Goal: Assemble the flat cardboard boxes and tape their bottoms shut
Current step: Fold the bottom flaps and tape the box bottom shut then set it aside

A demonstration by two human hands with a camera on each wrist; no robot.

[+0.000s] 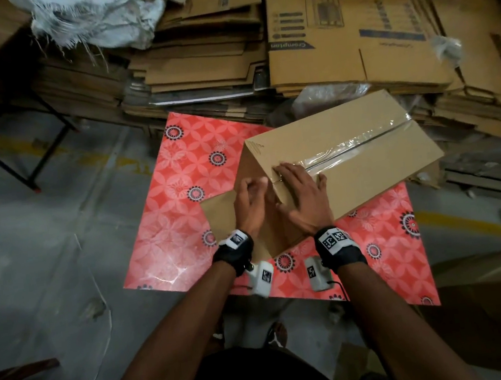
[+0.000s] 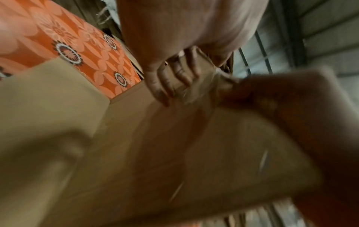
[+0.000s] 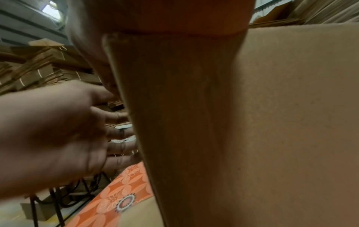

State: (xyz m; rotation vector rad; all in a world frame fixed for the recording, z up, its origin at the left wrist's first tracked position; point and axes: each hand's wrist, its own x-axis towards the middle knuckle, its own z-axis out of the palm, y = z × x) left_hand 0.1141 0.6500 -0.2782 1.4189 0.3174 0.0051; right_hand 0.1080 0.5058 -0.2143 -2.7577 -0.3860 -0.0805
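A brown cardboard box [image 1: 363, 159] lies bottom-up on the red flower-patterned table [image 1: 177, 216]. Clear tape [image 1: 355, 144] runs along its closed seam. My right hand [image 1: 299, 194] lies flat over the near end of the seam, fingers spread on the tape end and thumb down the end face. My left hand [image 1: 250, 199] is beside it at the end face. In the left wrist view its fingertips [image 2: 174, 76] press the tape tail [image 2: 196, 92] against the cardboard. A loose flap [image 1: 219, 213] sticks out to the left below that hand. The right wrist view shows the left hand [image 3: 58, 138] touching the box corner [image 3: 136, 122].
Stacks of flat cardboard [image 1: 204, 55] and a printed flattened carton [image 1: 343, 25] fill the space behind the table. A white sack [image 1: 95, 17] lies on top at the back left. A black-legged table [image 1: 4, 123] stands to the left, and crumpled plastic [image 1: 326, 95] lies behind the box.
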